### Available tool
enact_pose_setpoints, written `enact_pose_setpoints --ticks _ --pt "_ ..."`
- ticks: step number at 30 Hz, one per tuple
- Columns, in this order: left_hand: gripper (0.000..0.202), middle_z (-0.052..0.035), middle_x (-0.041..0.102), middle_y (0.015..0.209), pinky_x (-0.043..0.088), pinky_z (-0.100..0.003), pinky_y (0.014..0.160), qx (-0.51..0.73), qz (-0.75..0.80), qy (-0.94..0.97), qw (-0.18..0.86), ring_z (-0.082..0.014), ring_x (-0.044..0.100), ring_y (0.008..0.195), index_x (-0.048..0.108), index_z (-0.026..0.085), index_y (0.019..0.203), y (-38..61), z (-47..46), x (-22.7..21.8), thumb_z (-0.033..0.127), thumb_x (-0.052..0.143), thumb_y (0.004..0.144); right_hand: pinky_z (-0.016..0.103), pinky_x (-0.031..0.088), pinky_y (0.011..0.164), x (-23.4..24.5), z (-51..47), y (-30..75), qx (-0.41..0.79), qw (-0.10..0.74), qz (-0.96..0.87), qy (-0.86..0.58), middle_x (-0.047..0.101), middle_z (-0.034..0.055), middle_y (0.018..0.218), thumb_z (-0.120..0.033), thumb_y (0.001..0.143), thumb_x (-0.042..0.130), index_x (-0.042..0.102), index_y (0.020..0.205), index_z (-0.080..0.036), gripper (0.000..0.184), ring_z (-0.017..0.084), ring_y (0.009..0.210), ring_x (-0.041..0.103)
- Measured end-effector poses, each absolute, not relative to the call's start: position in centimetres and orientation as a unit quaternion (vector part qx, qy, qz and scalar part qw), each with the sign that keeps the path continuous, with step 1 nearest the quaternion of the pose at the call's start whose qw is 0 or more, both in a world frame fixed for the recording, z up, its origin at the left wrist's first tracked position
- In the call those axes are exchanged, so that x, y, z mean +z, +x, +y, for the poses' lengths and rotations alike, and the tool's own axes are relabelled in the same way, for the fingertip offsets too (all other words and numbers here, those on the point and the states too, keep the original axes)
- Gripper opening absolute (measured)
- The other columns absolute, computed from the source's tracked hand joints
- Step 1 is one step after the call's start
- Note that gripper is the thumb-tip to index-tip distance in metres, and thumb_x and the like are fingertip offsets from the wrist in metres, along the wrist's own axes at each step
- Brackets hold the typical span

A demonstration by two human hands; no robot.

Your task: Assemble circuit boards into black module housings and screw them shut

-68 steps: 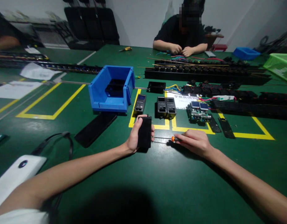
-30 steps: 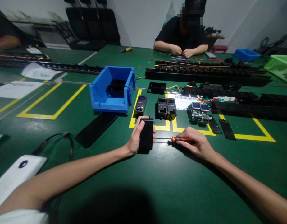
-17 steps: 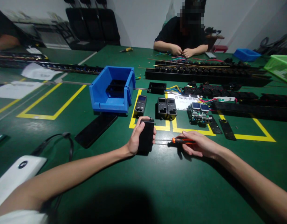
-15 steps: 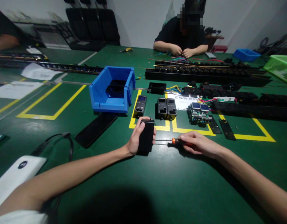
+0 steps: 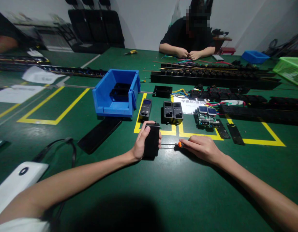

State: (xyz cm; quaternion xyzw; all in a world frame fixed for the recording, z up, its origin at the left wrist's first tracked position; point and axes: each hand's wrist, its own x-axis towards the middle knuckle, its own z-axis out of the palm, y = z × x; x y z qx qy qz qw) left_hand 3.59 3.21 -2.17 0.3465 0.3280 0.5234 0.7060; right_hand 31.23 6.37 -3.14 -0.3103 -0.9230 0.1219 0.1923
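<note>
My left hand [image 5: 141, 141] is closed around a black rectangular module housing [image 5: 152, 141], with the thumb on its near face and fingertips showing at its right edge. My right hand [image 5: 203, 147] grips the orange-and-black handle of a screwdriver [image 5: 180, 144]. The thin metal shaft points left and reaches the housing's right side; its tip is hidden by the housing and fingers. Just beyond my hands stand one module with a small display [image 5: 145, 109] and a pair of black modules [image 5: 173, 112]. Farther right sits an exposed green circuit board [image 5: 207, 116] with two small screens.
A blue bin [image 5: 116, 109] holding black housings stands left of centre, a dark phone [image 5: 100, 134] before it. A white power bank [image 5: 25, 178] with a cable lies at lower left. Long black strips [image 5: 212, 77] stretch across the back right. Opposite, another person [image 5: 187, 40] handles wires.
My right hand's grip on the screwdriver handle has shifted, its fingers now extended farther forward over the handle. The left hand and the housing stay nearly where they were.
</note>
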Motion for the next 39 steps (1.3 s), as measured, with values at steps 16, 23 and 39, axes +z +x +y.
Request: enact_pose_setpoints --ticks 16,23,39 --pt "0.047 -0.004 0.062 0.085 0.056 -0.032 0.062 0.499 0.302 0.365 0.725 -0.0171 0.063 0.068 0.039 0.026 0.119 3.4 3.0 -2.1 0.058 0.053 0.087 0.019 0.016 0.04 0.5 5.2 28.9 0.711 0.084 -0.558 -0.42 0.049 -0.0047 0.053 -0.055 0.09 0.056 0.067 0.089 -0.012 0.044 0.004 0.04 0.03" --pt "0.052 -0.0041 0.063 0.083 0.057 -0.033 0.06 0.51 0.319 0.339 0.723 -0.0182 0.064 0.068 0.041 0.025 0.12 3.5 3.3 -2.3 0.059 0.057 0.084 0.026 0.044 0.06 -0.2 4.7 28.7 0.449 0.142 -0.798 -0.376 0.07 0.0051 0.077 -0.049 0.094 0.052 0.075 0.092 -0.017 0.04 0.015 0.066 0.058" --pt "0.046 -0.0061 0.063 0.086 0.058 -0.037 0.064 0.512 0.325 0.316 0.73 -0.0174 0.064 0.065 0.047 0.019 0.107 3.7 3.4 -2.2 0.06 0.052 0.087 0.027 0.044 0.059 -1.2 4.8 29.3 0.348 0.233 -0.815 -0.4 0.07 0.0076 0.075 -0.044 0.088 0.063 0.076 0.104 -0.018 0.033 0.015 0.064 0.059"
